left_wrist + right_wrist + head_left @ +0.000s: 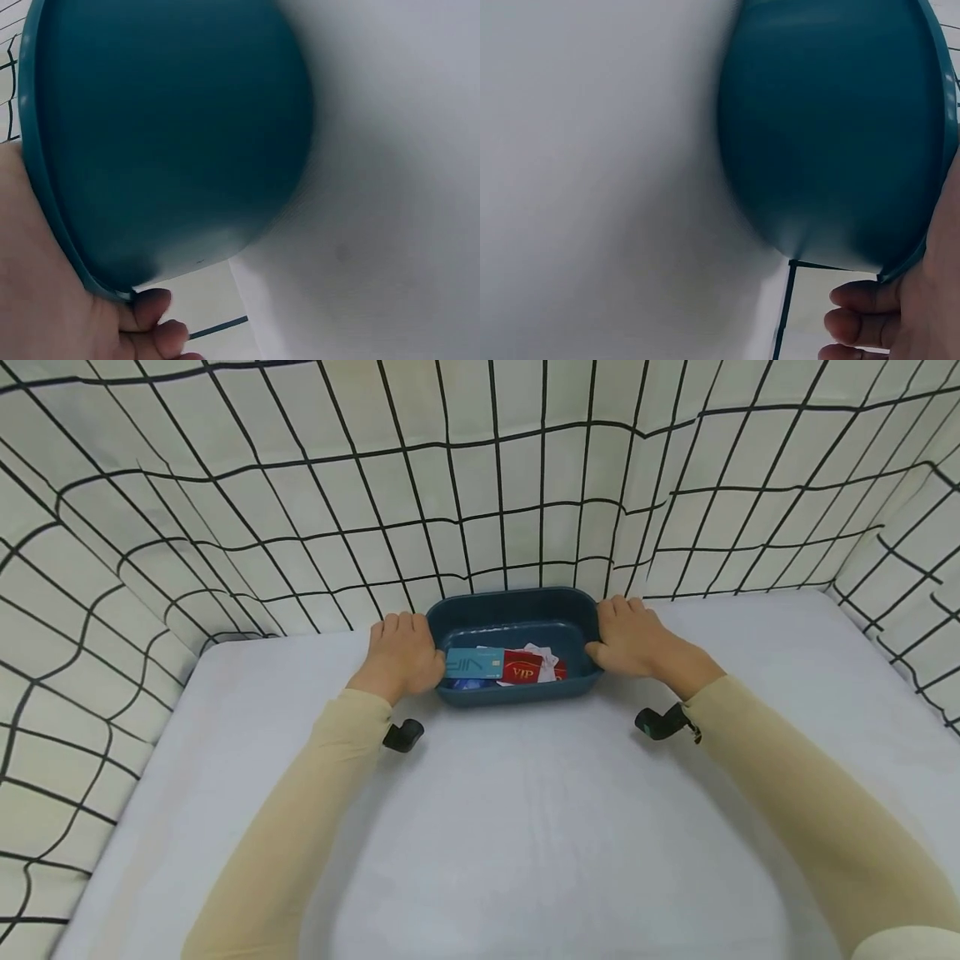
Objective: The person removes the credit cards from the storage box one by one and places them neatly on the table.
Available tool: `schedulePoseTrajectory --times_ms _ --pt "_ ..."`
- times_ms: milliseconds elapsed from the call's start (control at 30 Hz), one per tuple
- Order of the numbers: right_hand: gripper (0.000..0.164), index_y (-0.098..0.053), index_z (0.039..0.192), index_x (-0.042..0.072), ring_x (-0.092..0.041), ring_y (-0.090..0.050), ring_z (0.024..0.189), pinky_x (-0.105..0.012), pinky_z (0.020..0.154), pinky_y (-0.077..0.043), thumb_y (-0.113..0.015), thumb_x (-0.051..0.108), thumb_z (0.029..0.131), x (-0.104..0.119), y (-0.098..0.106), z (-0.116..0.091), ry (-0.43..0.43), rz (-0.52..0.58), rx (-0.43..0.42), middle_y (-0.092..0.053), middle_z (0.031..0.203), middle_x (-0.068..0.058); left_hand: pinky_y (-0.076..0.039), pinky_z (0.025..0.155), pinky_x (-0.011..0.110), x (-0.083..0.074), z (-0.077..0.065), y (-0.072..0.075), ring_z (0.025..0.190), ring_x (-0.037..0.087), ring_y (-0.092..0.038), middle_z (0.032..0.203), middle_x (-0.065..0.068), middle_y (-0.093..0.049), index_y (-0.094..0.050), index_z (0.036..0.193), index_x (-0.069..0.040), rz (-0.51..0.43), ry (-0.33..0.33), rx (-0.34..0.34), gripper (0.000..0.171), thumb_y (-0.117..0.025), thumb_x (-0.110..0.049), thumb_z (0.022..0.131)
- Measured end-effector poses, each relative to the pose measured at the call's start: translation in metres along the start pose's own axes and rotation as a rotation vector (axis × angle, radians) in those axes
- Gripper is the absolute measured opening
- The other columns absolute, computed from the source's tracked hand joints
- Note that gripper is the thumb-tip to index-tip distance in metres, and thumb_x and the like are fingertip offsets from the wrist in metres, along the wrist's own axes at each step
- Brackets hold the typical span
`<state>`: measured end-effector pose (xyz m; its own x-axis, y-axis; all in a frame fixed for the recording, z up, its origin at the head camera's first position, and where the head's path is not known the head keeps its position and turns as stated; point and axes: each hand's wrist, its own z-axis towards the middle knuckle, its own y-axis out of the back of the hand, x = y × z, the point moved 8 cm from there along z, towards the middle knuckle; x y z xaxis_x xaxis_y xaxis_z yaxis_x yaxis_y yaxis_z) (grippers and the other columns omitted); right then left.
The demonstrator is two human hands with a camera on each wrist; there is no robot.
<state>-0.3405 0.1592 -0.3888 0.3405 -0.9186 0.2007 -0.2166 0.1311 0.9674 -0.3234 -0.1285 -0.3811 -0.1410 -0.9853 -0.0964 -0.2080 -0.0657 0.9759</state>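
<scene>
A dark teal plastic basin (517, 695) sits at the back of the white table, with several cards inside. On top lie a light blue card (472, 663) and a red card marked VIP (521, 667), with white pieces partly under and beside them. My left hand (401, 656) grips the basin's left end at the rim, its fingers curled over the edge. At the opposite end my right hand (633, 639) grips the rim the same way. Both wrist views show the basin's outer wall (172, 142) close up, with curled fingertips (855, 326) at its rim.
Behind the basin rises a pale cloth wall with a black grid (495, 443), which also runs along both sides. The white tabletop (540, 827) stretches toward me. A small black camera is strapped at each wrist, the right one (660, 723) hanging low over the table.
</scene>
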Motion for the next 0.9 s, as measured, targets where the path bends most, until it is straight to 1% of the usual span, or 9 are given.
schedulePoseTrajectory --times_ms 133,267,467,633,767,900 --pt "0.068 -0.036 0.142 -0.014 -0.048 -0.041 0.127 -0.065 0.107 -0.038 -0.048 0.035 0.097 0.001 0.000 -0.003 0.000 -0.025 -0.010 -0.045 0.140 -0.032 -0.024 0.118 0.059 0.000 -0.006 0.000 0.130 0.042 -0.035 0.133 0.025 -0.045 -0.039 0.135 0.009 -0.016 -0.008 -0.032 0.051 -0.036 -0.030 0.101" --pt "0.065 -0.038 0.140 -0.013 -0.049 -0.041 0.129 -0.065 0.107 -0.038 -0.048 0.035 0.096 0.003 -0.001 -0.007 0.007 -0.032 -0.027 -0.047 0.140 -0.032 -0.027 0.115 0.059 0.000 -0.011 -0.001 0.125 0.041 -0.038 0.128 0.024 -0.048 -0.042 0.130 0.008 -0.024 -0.016 -0.071 0.048 -0.035 -0.029 0.100" --pt "0.060 -0.043 0.133 -0.011 -0.046 -0.043 0.127 -0.062 0.104 -0.039 -0.051 0.035 0.095 0.005 0.000 -0.015 0.007 -0.022 -0.056 -0.048 0.141 -0.030 -0.029 0.114 0.058 -0.001 -0.021 -0.004 0.121 0.040 -0.039 0.129 0.024 -0.048 -0.043 0.131 0.008 -0.043 -0.022 -0.098 0.048 -0.036 -0.028 0.099" --pt "0.055 -0.047 0.126 -0.009 -0.043 -0.046 0.118 -0.058 0.097 -0.041 -0.052 0.036 0.095 0.007 -0.001 -0.019 0.014 -0.044 -0.064 -0.053 0.129 -0.027 -0.030 0.114 0.058 -0.003 -0.028 -0.004 0.122 0.040 -0.041 0.129 0.024 -0.049 -0.043 0.130 0.008 -0.040 -0.019 -0.110 0.047 -0.037 -0.027 0.099" --pt "0.052 -0.048 0.123 -0.008 -0.040 -0.046 0.112 -0.055 0.092 -0.041 -0.052 0.036 0.095 0.008 -0.005 -0.023 0.019 -0.059 -0.041 -0.055 0.118 -0.024 -0.032 0.111 0.057 -0.004 -0.031 -0.007 0.116 0.039 -0.041 0.121 0.022 -0.050 -0.044 0.124 0.007 -0.043 -0.014 -0.089 0.043 -0.036 -0.027 0.098" --pt "0.048 -0.048 0.119 -0.006 -0.038 -0.045 0.107 -0.050 0.087 -0.039 -0.050 0.036 0.095 0.009 -0.007 -0.026 0.029 -0.049 -0.033 -0.053 0.111 -0.021 -0.033 0.105 0.056 -0.003 -0.036 -0.008 0.108 0.037 -0.041 0.110 0.019 -0.049 -0.045 0.116 0.005 -0.053 -0.015 -0.095 0.037 -0.037 -0.026 0.097"
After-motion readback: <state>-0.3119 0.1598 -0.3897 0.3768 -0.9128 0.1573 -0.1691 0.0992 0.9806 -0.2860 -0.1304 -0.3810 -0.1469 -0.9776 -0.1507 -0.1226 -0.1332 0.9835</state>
